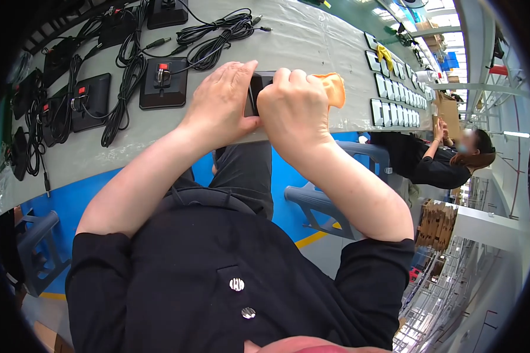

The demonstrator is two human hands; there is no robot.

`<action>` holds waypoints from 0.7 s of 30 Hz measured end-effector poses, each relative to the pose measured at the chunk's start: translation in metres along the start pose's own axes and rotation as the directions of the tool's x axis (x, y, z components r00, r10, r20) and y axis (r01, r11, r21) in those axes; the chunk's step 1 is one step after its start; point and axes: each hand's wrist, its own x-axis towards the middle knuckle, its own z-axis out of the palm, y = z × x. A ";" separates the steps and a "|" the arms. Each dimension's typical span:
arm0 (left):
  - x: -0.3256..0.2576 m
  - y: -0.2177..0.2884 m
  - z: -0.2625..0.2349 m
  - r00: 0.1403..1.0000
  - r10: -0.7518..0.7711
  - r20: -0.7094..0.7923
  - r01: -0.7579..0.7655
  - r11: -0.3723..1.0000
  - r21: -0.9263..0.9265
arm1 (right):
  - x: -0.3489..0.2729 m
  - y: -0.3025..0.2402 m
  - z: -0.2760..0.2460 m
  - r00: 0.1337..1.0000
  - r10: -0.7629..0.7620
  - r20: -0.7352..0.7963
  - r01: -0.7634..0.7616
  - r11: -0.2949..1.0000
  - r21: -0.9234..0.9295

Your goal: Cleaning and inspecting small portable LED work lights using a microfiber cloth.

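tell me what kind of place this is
Most likely an electronics assembly workshop. A long grey workbench carries black devices with coiled cables, rows of flat panels lie farther along, and another person sits working at the same bench.

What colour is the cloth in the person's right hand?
Orange. The cloth sticks out past the right hand, seen best in the head view.

Bench surroundings, non-handled items

Black cables (218,35) and black devices (164,83) upper left; white panels (394,88) upper right; seated person (447,156) at right.
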 end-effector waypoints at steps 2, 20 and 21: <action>0.001 0.002 -0.002 1.000 -0.002 0.017 0.002 1.000 -0.005 | -0.001 -0.001 0.004 0.997 0.008 -0.077 -0.003 0.998 0.065; 0.022 0.025 -0.019 0.980 0.064 0.190 -0.097 0.980 0.175 | -0.034 0.061 0.061 0.963 0.160 0.218 -0.260 0.338 0.904; 0.028 0.029 -0.022 0.957 0.015 0.289 -0.074 0.978 0.195 | -0.035 0.061 0.065 0.962 0.151 0.228 -0.267 0.340 0.902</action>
